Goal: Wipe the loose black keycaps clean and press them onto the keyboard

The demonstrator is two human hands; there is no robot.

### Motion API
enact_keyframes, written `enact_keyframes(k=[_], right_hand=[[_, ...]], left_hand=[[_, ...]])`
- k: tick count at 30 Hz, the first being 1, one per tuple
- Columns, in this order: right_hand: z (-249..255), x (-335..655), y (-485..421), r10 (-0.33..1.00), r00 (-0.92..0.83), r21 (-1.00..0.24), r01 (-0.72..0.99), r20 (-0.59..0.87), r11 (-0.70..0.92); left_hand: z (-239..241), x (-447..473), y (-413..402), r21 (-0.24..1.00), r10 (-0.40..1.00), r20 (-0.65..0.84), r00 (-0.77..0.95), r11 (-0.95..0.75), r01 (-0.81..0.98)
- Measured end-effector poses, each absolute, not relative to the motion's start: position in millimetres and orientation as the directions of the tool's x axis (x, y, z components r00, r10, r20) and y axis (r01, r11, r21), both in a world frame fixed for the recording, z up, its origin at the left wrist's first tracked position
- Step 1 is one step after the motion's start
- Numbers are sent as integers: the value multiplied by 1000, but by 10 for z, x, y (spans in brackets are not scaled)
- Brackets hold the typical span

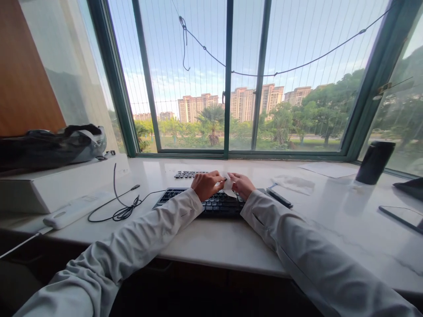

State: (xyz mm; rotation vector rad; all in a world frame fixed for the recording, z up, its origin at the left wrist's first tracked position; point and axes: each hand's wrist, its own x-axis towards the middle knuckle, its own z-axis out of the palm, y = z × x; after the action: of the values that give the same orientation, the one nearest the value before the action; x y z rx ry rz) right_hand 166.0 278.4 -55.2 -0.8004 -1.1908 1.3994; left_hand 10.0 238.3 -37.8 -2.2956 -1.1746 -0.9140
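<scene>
Over a black keyboard (220, 207) my two hands are close together. My left hand (206, 185) is closed in a pinch on a small dark piece (225, 178) that looks like a keycap. A white tissue (228, 188) hangs between the hands, and my right hand (243, 186) has its fingers closed on it, beside the dark piece. Behind the keyboard, several loose keycaps (188, 175) lie in rows on the white tabletop (224, 246). My forearms and hands hide part of the keyboard.
A coiled black cable (124, 212) and a white power strip (77, 211) lie left, by a white box (56, 189) with a dark bag (56, 147). Right are a dark slim object (279, 198), a crumpled clear wrapper (294, 184), a black bottle (375, 163) and a phone (403, 215).
</scene>
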Motion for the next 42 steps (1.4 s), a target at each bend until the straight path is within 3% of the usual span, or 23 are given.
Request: enact_keyframes(k=[3,7,11,15,17,21,26,31,35,39,42], right_hand=[[-549,1613,2700,938,-311,-944,-325,156,49],[-559,1619,2658,906,-388,-934,-358,171,23],[-581,1650,2674,896,-389,-919,-391,214,49],[-605,1671,2700,909,-349,-919,-385,228,83],[-611,1678,2715,912,-339,-920,-382,232,92],[-589,1693,2723,912,-331,-935,-333,241,126],[-509,1715,2650,906,-331,-944,-281,263,171],[-516,1762,2690,892,-326,-941,-235,312,244],[-596,1868,2843,898,-242,-930,-86,368,358],[-647,1970,2931,896,-135,-887,142,423,440],[-669,1990,2954,896,-98,-870,214,433,444]], left_hand=[[-410,48,2419,26,570,718,399,-595,803],[-430,41,2433,244,606,741,290,-645,724],[-456,74,2450,506,707,679,198,-646,572],[-477,99,2500,678,767,616,182,-633,372],[-476,99,2526,768,826,539,165,-563,305],[-446,74,2548,941,948,251,195,-286,181],[-426,49,2510,985,950,143,276,-163,48],[-408,51,2489,986,946,127,298,-153,68],[-285,152,2298,980,947,147,284,-179,87],[-150,443,1421,980,882,193,430,-196,-37],[-163,694,452,997,818,25,575,19,-70]])
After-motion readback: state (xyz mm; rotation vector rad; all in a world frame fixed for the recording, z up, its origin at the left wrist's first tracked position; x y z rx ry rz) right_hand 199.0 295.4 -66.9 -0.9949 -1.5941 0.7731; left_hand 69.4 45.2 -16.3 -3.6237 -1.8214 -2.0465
